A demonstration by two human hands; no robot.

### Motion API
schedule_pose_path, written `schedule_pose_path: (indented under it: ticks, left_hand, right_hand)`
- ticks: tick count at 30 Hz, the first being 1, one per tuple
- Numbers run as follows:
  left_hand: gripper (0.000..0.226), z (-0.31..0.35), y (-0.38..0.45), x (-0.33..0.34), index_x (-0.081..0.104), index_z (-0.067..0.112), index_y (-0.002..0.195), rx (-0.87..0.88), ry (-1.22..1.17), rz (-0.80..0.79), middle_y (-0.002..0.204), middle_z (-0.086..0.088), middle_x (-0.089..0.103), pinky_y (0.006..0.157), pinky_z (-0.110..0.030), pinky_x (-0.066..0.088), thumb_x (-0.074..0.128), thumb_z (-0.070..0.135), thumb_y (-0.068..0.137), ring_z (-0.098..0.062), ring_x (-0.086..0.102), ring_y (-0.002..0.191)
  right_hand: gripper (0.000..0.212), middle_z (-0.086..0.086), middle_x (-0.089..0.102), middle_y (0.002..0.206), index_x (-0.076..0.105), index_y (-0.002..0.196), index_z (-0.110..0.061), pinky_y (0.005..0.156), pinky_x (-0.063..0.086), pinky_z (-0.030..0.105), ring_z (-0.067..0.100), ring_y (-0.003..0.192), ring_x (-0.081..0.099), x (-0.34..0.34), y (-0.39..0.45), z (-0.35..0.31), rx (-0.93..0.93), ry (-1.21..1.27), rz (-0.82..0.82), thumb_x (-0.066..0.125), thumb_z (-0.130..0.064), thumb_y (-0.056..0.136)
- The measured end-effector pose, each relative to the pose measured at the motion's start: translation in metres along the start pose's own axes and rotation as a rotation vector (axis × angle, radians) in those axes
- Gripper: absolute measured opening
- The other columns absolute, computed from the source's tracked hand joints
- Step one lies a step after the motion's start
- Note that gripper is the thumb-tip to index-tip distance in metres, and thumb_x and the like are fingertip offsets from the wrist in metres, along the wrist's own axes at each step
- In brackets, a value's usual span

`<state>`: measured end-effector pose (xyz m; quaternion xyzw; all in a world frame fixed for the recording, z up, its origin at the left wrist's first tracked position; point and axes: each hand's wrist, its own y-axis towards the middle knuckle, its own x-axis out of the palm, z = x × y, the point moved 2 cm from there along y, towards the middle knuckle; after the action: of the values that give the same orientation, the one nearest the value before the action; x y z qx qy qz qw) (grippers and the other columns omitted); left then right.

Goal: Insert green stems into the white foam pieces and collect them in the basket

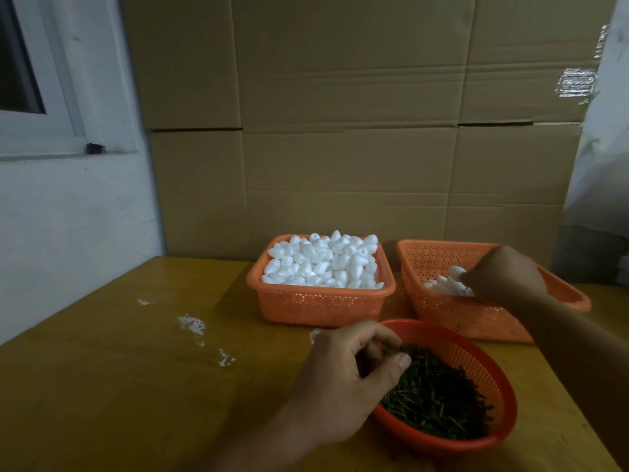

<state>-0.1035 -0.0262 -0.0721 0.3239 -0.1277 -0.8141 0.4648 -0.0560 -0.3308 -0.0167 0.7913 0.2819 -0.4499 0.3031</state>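
Note:
A round red basket (pixel 483 362) near the table's front holds a heap of short green stems (pixel 439 396). My left hand (pixel 343 379) reaches over its left rim, thumb and fingers pinching at the stems. Behind it, a square orange basket (pixel 320 304) is heaped with white foam pieces (pixel 323 264). To the right, a second orange basket (pixel 452 311) holds a small pile of finished foam pieces (pixel 446 284). My right hand (pixel 503 274) is inside this basket with its fingers curled at that pile; whether it holds a piece is hidden.
All three baskets stand on a yellow wooden table (pixel 119 386) with white smudges (pixel 192 325) left of centre. Large cardboard boxes (pixel 340 131) rise right behind the baskets. A white wall and window frame are at the left.

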Motion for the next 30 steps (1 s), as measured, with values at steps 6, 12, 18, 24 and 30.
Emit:
schedule_pose_path:
  ticks: [6, 12, 18, 24, 30]
  left_hand:
    - [0.019, 0.002, -0.001, 0.001, 0.067, 0.036, 0.101, 0.015, -0.022, -0.014, 0.072, 0.013, 0.062, 0.061, -0.019, 0.048, 0.066, 0.049, 0.086, -0.006, 0.061, 0.067]
    - [0.020, 0.002, -0.001, 0.002, 0.066, 0.038, 0.099, 0.017, -0.022, -0.007, 0.074, 0.011, 0.064, 0.061, -0.024, 0.050, 0.065, 0.052, 0.085, -0.015, 0.064, 0.070]
    - [0.014, 0.001, 0.001, 0.001, 0.067, 0.035, 0.096, 0.028, -0.019, -0.007, 0.075, 0.014, 0.065, 0.062, -0.018, 0.048, 0.066, 0.046, 0.088, -0.005, 0.064, 0.071]
    - [0.012, 0.002, 0.004, -0.003, 0.062, 0.029, 0.085, 0.051, 0.009, 0.052, 0.073, 0.013, 0.062, 0.060, -0.018, 0.046, 0.065, 0.039, 0.089, -0.003, 0.059, 0.068]
    - [0.014, -0.003, 0.025, -0.023, 0.060, 0.028, 0.082, -0.054, 0.098, 0.125, 0.072, 0.007, 0.064, 0.060, -0.031, 0.053, 0.070, 0.024, 0.090, -0.009, 0.060, 0.064]
  right_hand:
    - [0.031, 0.010, 0.068, 0.069, 0.066, 0.073, -0.008, 0.072, 0.061, 0.041, 0.025, 0.066, 0.067, 0.001, 0.008, 0.006, 0.036, -0.045, -0.048, 0.079, -0.036, 0.080]
    - [0.035, 0.010, 0.066, 0.066, 0.066, 0.069, -0.012, 0.070, 0.060, 0.042, 0.026, 0.063, 0.065, -0.007, -0.006, 0.008, -0.049, 0.046, 0.019, 0.068, -0.039, 0.090]
    - [0.027, 0.005, 0.070, 0.063, 0.074, 0.075, -0.015, 0.055, 0.054, 0.042, 0.027, 0.054, 0.064, -0.024, -0.058, -0.005, -0.217, 0.366, 0.129, 0.064, -0.030, 0.096]
    - [0.017, -0.006, 0.071, 0.068, 0.069, 0.088, -0.038, 0.040, 0.048, 0.024, 0.011, 0.051, 0.064, -0.029, -0.134, -0.015, -0.419, 0.482, 0.048, 0.063, -0.023, 0.093]
    - [0.019, -0.019, 0.072, 0.089, 0.075, 0.108, -0.032, 0.074, 0.052, 0.017, -0.005, 0.080, 0.066, -0.008, -0.156, -0.014, -0.517, 0.315, -0.095, 0.070, -0.025, 0.091]
